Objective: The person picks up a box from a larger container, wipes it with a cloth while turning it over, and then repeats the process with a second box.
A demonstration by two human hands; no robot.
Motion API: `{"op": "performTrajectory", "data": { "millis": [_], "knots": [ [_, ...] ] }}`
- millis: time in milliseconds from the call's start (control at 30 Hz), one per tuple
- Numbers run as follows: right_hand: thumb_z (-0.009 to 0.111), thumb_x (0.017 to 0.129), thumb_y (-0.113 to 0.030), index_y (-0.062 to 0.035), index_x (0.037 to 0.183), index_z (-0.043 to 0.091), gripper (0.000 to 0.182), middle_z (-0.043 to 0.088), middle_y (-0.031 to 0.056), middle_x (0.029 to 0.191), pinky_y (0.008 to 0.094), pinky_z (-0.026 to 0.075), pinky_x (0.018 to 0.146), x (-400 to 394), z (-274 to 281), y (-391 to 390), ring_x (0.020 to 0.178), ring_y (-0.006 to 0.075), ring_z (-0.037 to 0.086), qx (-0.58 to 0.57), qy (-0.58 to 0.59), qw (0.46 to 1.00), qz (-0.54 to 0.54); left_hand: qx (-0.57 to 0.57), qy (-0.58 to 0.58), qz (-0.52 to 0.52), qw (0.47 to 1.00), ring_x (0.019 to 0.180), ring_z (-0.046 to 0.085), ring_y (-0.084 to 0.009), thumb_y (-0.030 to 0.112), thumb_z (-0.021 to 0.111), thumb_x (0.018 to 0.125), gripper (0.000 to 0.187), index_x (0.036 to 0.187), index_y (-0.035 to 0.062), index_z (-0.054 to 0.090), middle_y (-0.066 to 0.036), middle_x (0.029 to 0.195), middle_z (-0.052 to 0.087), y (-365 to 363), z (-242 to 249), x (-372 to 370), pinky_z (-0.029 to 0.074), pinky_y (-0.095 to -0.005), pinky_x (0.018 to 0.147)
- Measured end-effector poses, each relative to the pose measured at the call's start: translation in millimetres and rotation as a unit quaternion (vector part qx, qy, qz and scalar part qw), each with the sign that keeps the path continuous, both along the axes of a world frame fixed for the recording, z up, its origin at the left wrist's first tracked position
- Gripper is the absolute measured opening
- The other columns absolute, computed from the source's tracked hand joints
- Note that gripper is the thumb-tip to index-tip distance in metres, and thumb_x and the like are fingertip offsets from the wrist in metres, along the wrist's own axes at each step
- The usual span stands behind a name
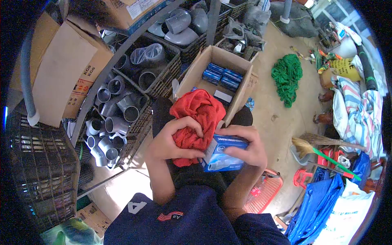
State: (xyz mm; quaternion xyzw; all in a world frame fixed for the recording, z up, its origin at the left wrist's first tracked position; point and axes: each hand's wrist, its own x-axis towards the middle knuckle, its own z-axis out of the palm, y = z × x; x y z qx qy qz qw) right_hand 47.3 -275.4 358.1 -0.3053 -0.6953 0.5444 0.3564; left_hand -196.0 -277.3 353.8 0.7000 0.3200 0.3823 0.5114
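- Dark navy fabric shirt fills the bottom of the frame, nearest the camera.
- Left hand, at the centre: its fingers curl around a bunched bright-red cloth, with the thumb reaching toward the box beside it.
- Right hand, just right of centre: it grips a small blue-and-white printed cardboard box, thumb on the printed face, fingers over the upper edge.
- Box and cloth sit side by side at mid-frame; loose folds between them could slide, and the box might twist out of the right hand's hold.
- Too firm a thumb could dent the box, as its card looks thin.
- Cloth overlaps the near end of an open brown cardboard carton, upper centre, in view; whether they touch is unclear. A trailing fold could catch there and disturb the small blue boxes inside.
- A dropped box could tumble toward the orange-red plastic basket, lower right.
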Motion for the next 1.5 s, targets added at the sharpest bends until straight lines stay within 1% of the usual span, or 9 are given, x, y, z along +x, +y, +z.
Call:
{"op": "performTrajectory", "data": {
  "millis": [200, 233, 367, 567, 633, 800, 867, 1233, 1500],
  "knots": [
    [0.070, 0.074, -0.018, 0.0015, 0.107, 0.061, 0.040, 0.066, 0.0136, 0.098, 0.0295, 0.048, 0.078, -5, -5, -2, 0.086, 0.0182, 0.064, -0.029, 0.023, 0.994, -0.101, 0.005, 0.014, 0.019, 1.000, 0.084, 0.057, -0.0143, 0.013, 0.082, 0.058, 0.041, 0.089, 0.0049, 0.058, -0.003, 0.086, 0.060, -1, 2, -2, 0.042, -0.0269, 0.081],
    [0.068, 0.073, -0.027, 0.0052, 0.104, 0.061, 0.045, 0.065, 0.0117, 0.095, 0.0265, 0.046, 0.077, -8, -4, -3, 0.086, 0.0143, 0.060, -0.056, 0.020, 0.989, -0.138, 0.006, 0.019, 0.023, 1.000, 0.084, 0.058, -0.0147, 0.013, 0.082, 0.058, 0.040, 0.089, 0.0049, 0.058, -0.004, 0.086, 0.060, -2, 2, -2, 0.043, -0.0270, 0.081],
    [0.068, 0.074, -0.023, 0.0046, 0.105, 0.061, 0.042, 0.065, 0.0122, 0.097, 0.0265, 0.046, 0.077, -7, -3, -3, 0.087, 0.0144, 0.060, -0.097, 0.010, 0.987, -0.130, 0.012, 0.025, 0.012, 1.000, 0.083, 0.058, -0.0152, 0.013, 0.082, 0.059, 0.039, 0.089, 0.0046, 0.058, -0.004, 0.086, 0.061, -1, 4, -1, 0.043, -0.0275, 0.081],
    [0.067, 0.074, -0.016, 0.0035, 0.106, 0.060, 0.038, 0.065, 0.0112, 0.095, 0.0273, 0.047, 0.078, -6, -6, 1, 0.086, 0.0138, 0.059, -0.017, -0.046, 0.997, -0.052, 0.010, 0.022, 0.002, 1.000, 0.083, 0.058, -0.0155, 0.013, 0.081, 0.061, 0.037, 0.088, 0.0040, 0.058, -0.004, 0.086, 0.061, 4, -1, 1, 0.043, -0.0276, 0.081],
    [0.068, 0.076, -0.017, 0.0018, 0.106, 0.060, 0.036, 0.066, 0.0127, 0.094, 0.0296, 0.049, 0.078, -7, -11, 2, 0.086, 0.0172, 0.063, -0.044, -0.019, 0.995, -0.088, 0.018, 0.029, 0.029, 0.999, 0.083, 0.057, -0.0144, 0.012, 0.080, 0.062, 0.036, 0.088, 0.0040, 0.058, -0.004, 0.086, 0.060, 5, 1, 1, 0.042, -0.0270, 0.081],
    [0.066, 0.078, -0.016, 0.0000, 0.110, 0.059, 0.036, 0.064, 0.0107, 0.094, 0.0276, 0.047, 0.077, -13, -10, 3, 0.086, 0.0143, 0.060, -0.075, 0.018, 0.983, -0.170, 0.016, 0.017, 0.093, 0.995, 0.084, 0.055, -0.0131, 0.012, 0.079, 0.063, 0.035, 0.089, 0.0035, 0.057, -0.004, 0.086, 0.058, 7, -3, 3, 0.042, -0.0266, 0.081],
    [0.065, 0.079, -0.016, -0.0003, 0.110, 0.059, 0.036, 0.063, 0.0097, 0.096, 0.0274, 0.046, 0.078, -18, -14, 3, 0.088, 0.0142, 0.059, -0.125, 0.085, 0.956, -0.251, 0.022, 0.012, 0.120, 0.992, 0.085, 0.055, -0.0129, 0.011, 0.078, 0.064, 0.034, 0.089, 0.0034, 0.056, -0.004, 0.086, 0.057, 8, -4, 6, 0.042, -0.0264, 0.081],
    [0.059, 0.083, -0.014, -0.0015, 0.114, 0.055, 0.034, 0.061, 0.0081, 0.096, 0.0250, 0.045, 0.078, -31, -15, 8, 0.087, 0.0127, 0.056, -0.130, 0.139, 0.928, -0.319, -0.025, -0.063, 0.178, 0.982, 0.090, 0.052, -0.0121, 0.010, 0.075, 0.067, 0.035, 0.094, 0.0031, 0.054, -0.003, 0.092, 0.056, 12, -12, 11, 0.039, -0.0263, 0.085],
    [0.053, 0.087, -0.013, -0.0018, 0.119, 0.052, 0.034, 0.059, 0.0066, 0.096, 0.0239, 0.043, 0.079, -38, -8, 12, 0.087, 0.0114, 0.055, -0.121, 0.177, 0.897, -0.387, -0.028, -0.027, 0.146, 0.989, 0.088, 0.053, -0.0124, 0.010, 0.075, 0.067, 0.031, 0.090, 0.0031, 0.056, -0.004, 0.090, 0.057, 14, -9, 15, 0.040, -0.0266, 0.083]
  ]
}}
